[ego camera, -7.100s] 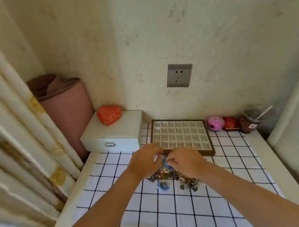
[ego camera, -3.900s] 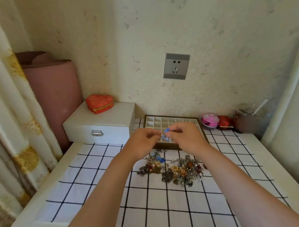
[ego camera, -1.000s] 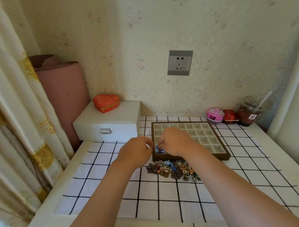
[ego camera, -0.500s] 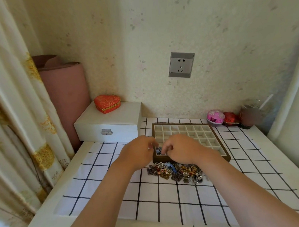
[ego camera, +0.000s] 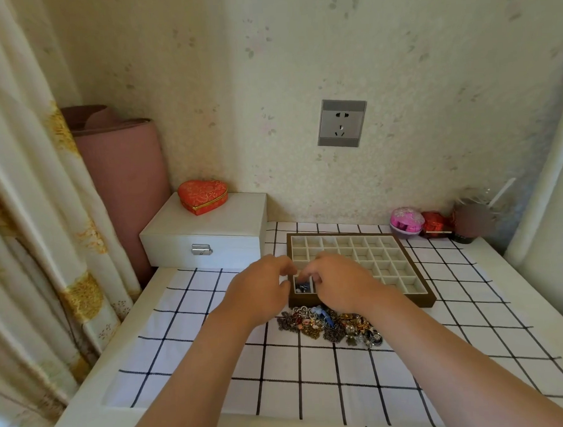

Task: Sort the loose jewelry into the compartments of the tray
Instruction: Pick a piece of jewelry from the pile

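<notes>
**Hands meet over tray's near-left corner**

Left hand (ego camera: 261, 291) and right hand (ego camera: 338, 285), backs up and fingers curled, nearly touch at the fingertips; I cannot tell whether either pinches anything. Below them a blue piece (ego camera: 304, 287) lies in the tray (ego camera: 417, 299). The jewelry pile (ego camera: 330, 324) lies just in front.

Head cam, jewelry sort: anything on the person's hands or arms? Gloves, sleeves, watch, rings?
Nothing worn that shows. On the left hand and right hand: no gloves, no visible rings. No watch or band at either wrist. Both forearms run bare to the frame's bottom edge; no sleeve in view.
</notes>
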`<state>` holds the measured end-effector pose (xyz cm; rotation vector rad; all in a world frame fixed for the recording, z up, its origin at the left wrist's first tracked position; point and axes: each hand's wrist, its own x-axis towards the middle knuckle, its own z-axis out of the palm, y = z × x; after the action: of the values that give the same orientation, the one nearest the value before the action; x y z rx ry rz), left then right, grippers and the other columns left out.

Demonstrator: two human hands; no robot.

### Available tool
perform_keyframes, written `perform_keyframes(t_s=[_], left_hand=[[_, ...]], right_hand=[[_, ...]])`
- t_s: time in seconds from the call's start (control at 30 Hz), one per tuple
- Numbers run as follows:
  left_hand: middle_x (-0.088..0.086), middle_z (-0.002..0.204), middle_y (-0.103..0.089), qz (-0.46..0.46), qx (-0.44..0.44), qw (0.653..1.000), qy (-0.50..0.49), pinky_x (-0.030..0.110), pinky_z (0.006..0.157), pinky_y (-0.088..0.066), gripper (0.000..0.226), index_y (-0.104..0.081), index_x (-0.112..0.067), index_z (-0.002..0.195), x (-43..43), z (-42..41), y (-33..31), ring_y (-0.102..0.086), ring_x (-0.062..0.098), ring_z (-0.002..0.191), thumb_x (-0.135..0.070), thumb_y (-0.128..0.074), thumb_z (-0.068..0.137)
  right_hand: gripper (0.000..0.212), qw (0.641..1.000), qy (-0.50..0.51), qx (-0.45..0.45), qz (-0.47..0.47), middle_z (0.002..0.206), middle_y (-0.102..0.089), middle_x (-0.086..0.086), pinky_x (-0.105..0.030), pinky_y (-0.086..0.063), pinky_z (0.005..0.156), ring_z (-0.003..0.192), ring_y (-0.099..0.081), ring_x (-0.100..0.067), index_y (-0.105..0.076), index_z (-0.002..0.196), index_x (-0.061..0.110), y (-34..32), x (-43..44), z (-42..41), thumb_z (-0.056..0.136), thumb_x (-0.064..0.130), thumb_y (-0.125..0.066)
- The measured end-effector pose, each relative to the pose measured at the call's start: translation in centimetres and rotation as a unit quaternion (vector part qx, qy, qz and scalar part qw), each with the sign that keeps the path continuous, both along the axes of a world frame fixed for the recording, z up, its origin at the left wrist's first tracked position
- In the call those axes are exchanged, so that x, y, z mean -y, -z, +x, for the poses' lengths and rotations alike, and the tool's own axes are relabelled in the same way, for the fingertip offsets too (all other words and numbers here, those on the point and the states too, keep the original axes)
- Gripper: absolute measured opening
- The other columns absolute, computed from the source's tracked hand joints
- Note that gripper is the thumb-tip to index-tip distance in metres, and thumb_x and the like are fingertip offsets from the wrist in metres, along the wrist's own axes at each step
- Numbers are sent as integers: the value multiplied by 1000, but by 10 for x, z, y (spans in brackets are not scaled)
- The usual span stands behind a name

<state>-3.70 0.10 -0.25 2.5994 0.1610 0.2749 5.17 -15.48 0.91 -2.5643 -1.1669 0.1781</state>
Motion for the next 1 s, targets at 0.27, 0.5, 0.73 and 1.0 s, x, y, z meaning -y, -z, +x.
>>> perform_keyframes(t_s=[0.27,0.5,0.73,1.0], left_hand=[[-10,120,-52,32,-16,999,2,28,83,-43,23,-58,-38,119,3,1,12,-54,12,106,-32,-53,98],[-8,128,-47,95,-54,994,10,36,95,-44,31,-59,-42,127,8,2,13,-38,14,123,-45,-47,99],[-8,126,-54,38,-24,999,-10,33,88,-49,27,-56,-33,121,7,1,8,-55,14,106,-22,-49,98],[-7,125,-50,38,-47,998,29,36,95,-46,31,-62,-36,117,2,0,9,-46,14,118,-17,-49,97]], right_hand=[[53,1000,1,-5,2,91,-45,13,-25,-43,69,85,-53,-13,-72,117,33,-3,4,0,89,-5,-48],[46,999,20,8,23,102,-51,13,-31,-51,83,96,-58,-13,-74,104,35,-2,17,1,89,-2,-52],[35,1000,-15,14,-1,105,-54,7,-24,-37,68,89,-56,-13,-73,112,34,6,10,-3,98,12,-49],[32,999,9,32,16,103,-57,7,-30,-47,73,81,-57,-13,-75,102,32,1,3,-1,97,14,-50]])
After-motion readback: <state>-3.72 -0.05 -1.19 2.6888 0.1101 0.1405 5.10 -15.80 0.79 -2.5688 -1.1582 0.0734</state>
